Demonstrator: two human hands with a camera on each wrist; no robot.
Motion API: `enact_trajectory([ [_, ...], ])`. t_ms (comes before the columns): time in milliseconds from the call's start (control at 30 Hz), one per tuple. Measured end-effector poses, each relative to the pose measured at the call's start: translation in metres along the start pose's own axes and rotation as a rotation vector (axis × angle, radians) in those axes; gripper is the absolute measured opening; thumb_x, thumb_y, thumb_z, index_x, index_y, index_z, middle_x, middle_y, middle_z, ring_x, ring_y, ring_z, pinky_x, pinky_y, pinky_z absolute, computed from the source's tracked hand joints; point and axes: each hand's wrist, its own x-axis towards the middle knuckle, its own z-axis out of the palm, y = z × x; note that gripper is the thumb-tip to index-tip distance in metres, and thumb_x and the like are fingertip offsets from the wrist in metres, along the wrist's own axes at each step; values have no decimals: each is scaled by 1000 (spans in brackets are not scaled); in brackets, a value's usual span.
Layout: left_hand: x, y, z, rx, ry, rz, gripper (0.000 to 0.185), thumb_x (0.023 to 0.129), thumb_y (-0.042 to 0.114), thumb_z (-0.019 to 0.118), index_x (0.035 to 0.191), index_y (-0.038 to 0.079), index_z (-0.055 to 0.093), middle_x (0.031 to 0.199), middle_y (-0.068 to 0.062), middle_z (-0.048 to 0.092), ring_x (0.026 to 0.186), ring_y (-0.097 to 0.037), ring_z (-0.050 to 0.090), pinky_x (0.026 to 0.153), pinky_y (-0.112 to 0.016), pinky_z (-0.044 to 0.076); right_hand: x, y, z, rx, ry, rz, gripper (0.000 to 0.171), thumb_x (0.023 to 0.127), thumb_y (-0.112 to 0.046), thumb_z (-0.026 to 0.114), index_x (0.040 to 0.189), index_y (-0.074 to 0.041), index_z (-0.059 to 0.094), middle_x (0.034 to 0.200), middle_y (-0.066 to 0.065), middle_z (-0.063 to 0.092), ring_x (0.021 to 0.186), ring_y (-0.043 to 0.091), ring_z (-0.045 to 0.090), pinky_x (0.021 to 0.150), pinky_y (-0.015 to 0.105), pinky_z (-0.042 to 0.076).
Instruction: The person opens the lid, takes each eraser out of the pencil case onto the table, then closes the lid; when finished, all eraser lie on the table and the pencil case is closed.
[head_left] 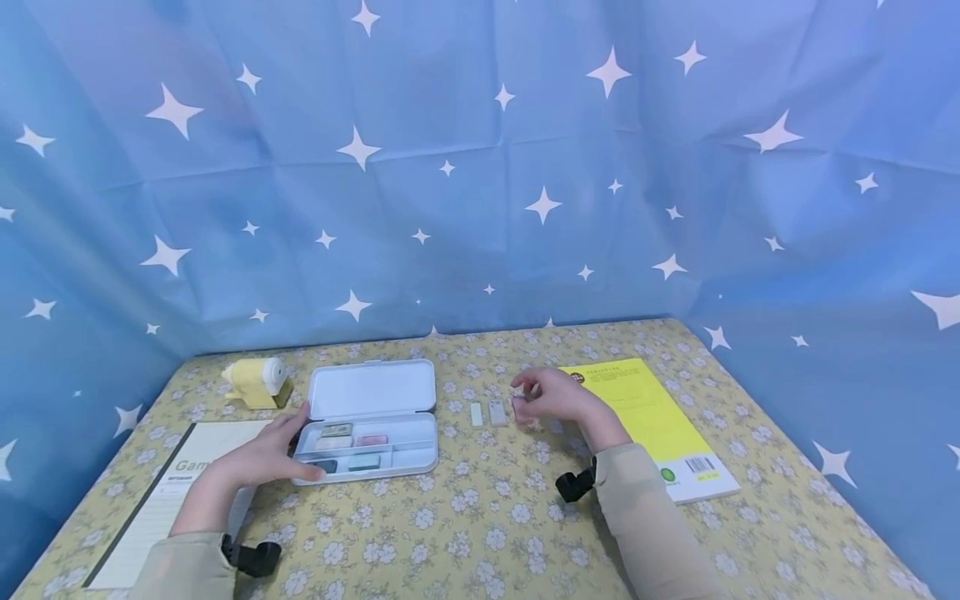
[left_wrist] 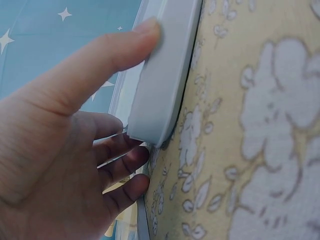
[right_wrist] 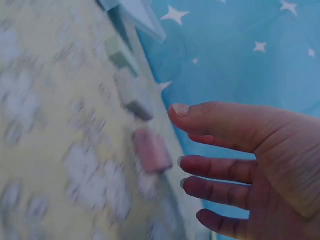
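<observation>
A pale, lined paper notebook with a dark spine (head_left: 153,525) lies left of the open, rectangular white pencil case (head_left: 372,389); a yellow-and-white plastic device (head_left: 255,382) stands left of that case, near its lid. The left hand (head_left: 258,457) grips the case's left end, thumb on its front wall. Small coloured blocks (head_left: 364,462) lie inside the case. Right of the case, small rectangular pale green (head_left: 476,414), greyish-white (head_left: 497,412) and pink blocks (right_wrist: 152,151) form a row. The right hand (head_left: 555,395), fingers parted and holding nothing, hovers beside the pink one. Farthest right of the case lies a yellow-and-white paper book (head_left: 645,408).

pink block (right_wrist: 152,151): blurred, right wrist view | notebook (head_left: 153,517): partly behind left hand (head_left: 262,455)
</observation>
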Motion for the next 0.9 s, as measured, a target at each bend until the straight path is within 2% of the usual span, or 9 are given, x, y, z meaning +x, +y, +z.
enact_trajectory([
  [67,0,0,0,-5,1,-5,120,74,39,83,152,-7,4,150,-39,7,134,-59,10,98,-71,25,4,-8,1,21,-20,-20,40,92,-14,67,129,-5,58,109,13,58,70,24,60,68,38,49],
  [167,-1,0,0,-10,0,-13,120,74,38,83,152,-7,3,150,-39,7,134,-59,10,98,-71,25,15,-22,3,-19,-55,-58,44,90,-16,70,131,-9,58,116,14,58,70,24,64,72,39,50],
  [333,1,2,2,-20,0,-28,121,73,39,84,153,-6,4,150,-37,8,135,-57,11,99,-70,25,39,-48,12,-162,-129,-167,43,89,-16,71,130,-12,60,115,9,62,87,16,61,76,37,49],
  [533,3,2,4,-33,-2,-37,123,72,40,84,153,-4,4,152,-36,7,137,-56,9,101,-69,24,59,-76,24,-173,-244,-273,39,92,-10,65,130,-12,61,111,9,62,90,15,60,73,34,50],
  [667,2,2,3,-43,6,-24,123,71,39,85,153,-5,4,151,-34,11,136,-55,13,100,-68,26,72,-96,32,-178,-303,-301,38,92,-7,64,129,-12,61,108,8,63,91,13,61,73,31,50],
  [900,2,0,1,-31,19,-21,122,71,39,85,153,-5,6,150,-33,15,136,-53,17,101,-66,28,96,-125,56,-249,-424,-345,41,91,-6,67,130,-15,62,108,2,64,89,8,61,72,25,50],
])
